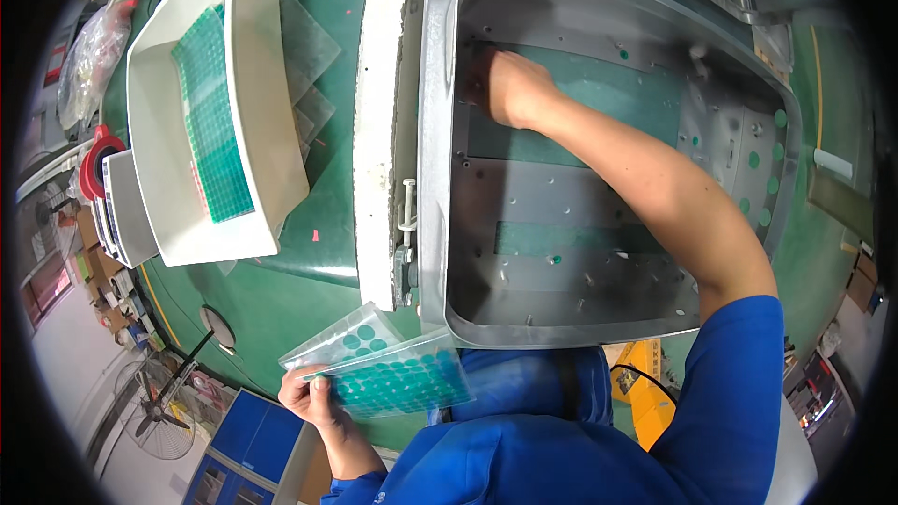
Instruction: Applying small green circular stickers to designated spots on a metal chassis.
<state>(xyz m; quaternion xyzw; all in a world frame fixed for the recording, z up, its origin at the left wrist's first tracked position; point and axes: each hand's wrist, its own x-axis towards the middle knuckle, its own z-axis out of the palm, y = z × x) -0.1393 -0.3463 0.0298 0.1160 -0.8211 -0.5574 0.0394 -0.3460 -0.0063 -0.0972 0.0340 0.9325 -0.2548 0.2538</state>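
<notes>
My left hand (316, 396) pinches clear plastic sheets of round green stickers (398, 385) at their left edge, thumb on top. The sheets overlap in front of my body, below the near left corner of a grey metal housing (438, 178). My right arm reaches across this open housing. Down inside it, my right hand (516, 91) is at the far left inner wall; its fingers are lost in shadow, so their grip does not show. Several green round stickers (754, 160) dot the housing's right side, and small studs and holes are spread over its inner surface.
Left of a white beam (379, 131) stands a cream plastic bin (267, 122) with green sticker sheets (213, 122) inside. Clear sheets (309, 42) lie beside the bin. A red tape roll (96, 164) is at its left. A bolt (408, 206) sticks out by the housing's left edge.
</notes>
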